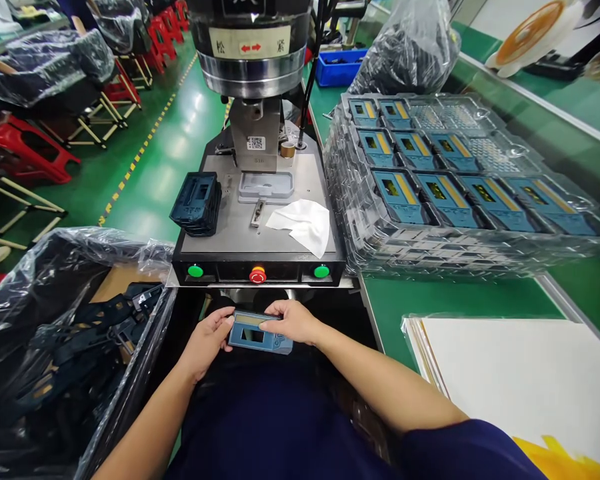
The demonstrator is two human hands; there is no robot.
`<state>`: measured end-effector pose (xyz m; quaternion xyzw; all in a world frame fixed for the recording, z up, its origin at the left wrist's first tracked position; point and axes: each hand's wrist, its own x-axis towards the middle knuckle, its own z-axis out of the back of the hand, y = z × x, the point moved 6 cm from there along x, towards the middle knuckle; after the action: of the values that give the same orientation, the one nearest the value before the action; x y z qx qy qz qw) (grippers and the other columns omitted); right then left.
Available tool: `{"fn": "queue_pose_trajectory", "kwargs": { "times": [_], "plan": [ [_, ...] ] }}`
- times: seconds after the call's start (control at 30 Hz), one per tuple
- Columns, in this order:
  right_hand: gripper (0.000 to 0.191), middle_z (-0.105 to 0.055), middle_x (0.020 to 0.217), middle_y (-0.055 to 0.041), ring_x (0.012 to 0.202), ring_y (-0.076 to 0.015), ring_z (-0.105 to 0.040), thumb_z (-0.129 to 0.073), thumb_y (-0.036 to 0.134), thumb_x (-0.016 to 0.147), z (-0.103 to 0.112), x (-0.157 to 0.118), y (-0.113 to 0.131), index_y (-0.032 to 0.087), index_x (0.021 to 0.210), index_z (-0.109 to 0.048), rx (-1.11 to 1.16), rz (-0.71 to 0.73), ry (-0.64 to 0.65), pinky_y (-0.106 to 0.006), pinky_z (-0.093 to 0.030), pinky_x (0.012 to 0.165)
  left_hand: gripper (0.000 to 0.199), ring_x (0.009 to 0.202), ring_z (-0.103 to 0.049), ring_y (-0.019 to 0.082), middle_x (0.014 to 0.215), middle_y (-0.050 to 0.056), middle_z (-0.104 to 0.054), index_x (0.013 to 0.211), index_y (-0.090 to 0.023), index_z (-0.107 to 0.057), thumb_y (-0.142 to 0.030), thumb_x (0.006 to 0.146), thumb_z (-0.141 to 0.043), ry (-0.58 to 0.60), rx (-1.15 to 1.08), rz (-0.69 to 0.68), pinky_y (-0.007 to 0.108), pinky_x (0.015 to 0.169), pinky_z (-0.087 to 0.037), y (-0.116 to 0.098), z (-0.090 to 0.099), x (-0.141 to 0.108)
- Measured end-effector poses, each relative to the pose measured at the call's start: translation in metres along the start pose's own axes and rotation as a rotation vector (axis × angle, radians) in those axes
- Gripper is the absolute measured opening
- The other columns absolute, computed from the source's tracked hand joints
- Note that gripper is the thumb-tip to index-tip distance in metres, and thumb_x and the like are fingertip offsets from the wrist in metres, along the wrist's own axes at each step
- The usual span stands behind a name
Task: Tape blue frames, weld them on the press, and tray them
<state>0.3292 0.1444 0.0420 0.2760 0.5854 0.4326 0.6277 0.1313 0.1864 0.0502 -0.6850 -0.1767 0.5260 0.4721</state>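
Note:
A blue plastic panel (270, 341) with a rectangular window and a yellowish strip is held over my lap, below the press's front edge. My left hand (210, 339) pinches its left end between thumb and fingers. My right hand (296, 321) grips its upper edge, with the thumb lying on the face by the strip. Ahead stands a press (255, 127), its metal head above a pale grey fixture (267, 187). A stack of dark plastic panels (196, 203) rests on the left of the press plate, and a white cloth (305, 223) lies on its right.
Green buttons (195, 271) and a red stop button (257, 275) line the press front. To the right rise stacked clear trays (430, 243) with blue panels. A plastic-lined bin (153, 347) of dark parts stands left. White sheets (520, 373) lie at lower right.

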Motion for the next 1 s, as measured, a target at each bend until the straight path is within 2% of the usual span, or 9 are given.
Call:
{"fn": "queue_pose_trajectory", "kwargs": {
  "times": [0.13,0.33,0.53,0.8,0.9,1.0],
  "plan": [
    [0.021,-0.063,0.072,0.0030,0.061,-0.0097,-0.053,-0.073,0.030,0.066,0.004,-0.002,0.006,0.018,0.083,-0.068,-0.072,0.054,0.009,-0.021,-0.039,0.055,0.059,0.059,-0.051,0.008,0.085,0.003,-0.063,0.119,-0.012,-0.055,-0.052,0.078,-0.065,-0.011,0.029,-0.012,0.023,0.052,-0.049,-0.001,-0.003,0.000],
    [0.030,-0.061,0.071,0.0050,0.062,-0.0088,-0.054,-0.074,0.018,0.057,0.003,-0.006,0.011,0.016,0.086,-0.067,0.192,0.023,0.167,-0.022,-0.043,0.061,0.057,0.057,-0.050,0.008,0.076,0.000,-0.061,0.119,-0.013,-0.056,-0.052,0.077,-0.066,-0.031,0.022,-0.023,0.023,0.050,-0.049,-0.004,-0.001,-0.001],
    [0.037,-0.064,0.075,0.0034,0.064,-0.0100,-0.057,-0.074,0.018,0.054,0.000,-0.006,0.009,0.015,0.090,-0.068,0.303,0.000,0.209,-0.025,-0.047,0.064,0.057,0.058,-0.049,0.009,0.079,0.000,-0.061,0.121,-0.014,-0.055,-0.051,0.078,-0.065,-0.030,0.020,-0.024,0.023,0.051,-0.049,-0.003,0.002,0.000],
    [0.026,-0.066,0.077,0.0004,0.065,-0.0107,-0.057,-0.072,0.026,0.064,0.001,-0.004,0.005,0.015,0.088,-0.069,0.269,0.001,0.144,-0.024,-0.047,0.063,0.063,0.059,-0.050,0.010,0.073,-0.002,-0.058,0.121,-0.013,-0.054,-0.056,0.076,-0.066,0.002,0.030,0.007,0.023,0.053,-0.044,-0.007,-0.004,-0.002],
    [0.028,-0.066,0.078,0.0002,0.064,-0.0102,-0.056,-0.073,0.028,0.065,-0.001,-0.002,0.003,0.015,0.090,-0.070,0.233,0.013,0.146,-0.024,-0.045,0.060,0.061,0.056,-0.048,0.011,0.065,-0.005,-0.053,0.117,-0.014,-0.057,-0.057,0.075,-0.065,0.018,0.131,0.011,0.023,0.052,-0.040,-0.010,-0.008,-0.003],
    [0.026,-0.065,0.075,0.0011,0.061,-0.0094,-0.054,-0.072,0.029,0.067,-0.003,-0.003,0.004,0.015,0.089,-0.070,0.175,0.034,0.148,-0.023,-0.043,0.059,0.051,0.055,-0.047,0.011,0.062,-0.005,-0.052,0.101,-0.015,-0.062,-0.058,0.075,-0.063,0.061,0.292,-0.005,0.023,0.050,-0.037,-0.013,-0.014,-0.004]
  ]
}}
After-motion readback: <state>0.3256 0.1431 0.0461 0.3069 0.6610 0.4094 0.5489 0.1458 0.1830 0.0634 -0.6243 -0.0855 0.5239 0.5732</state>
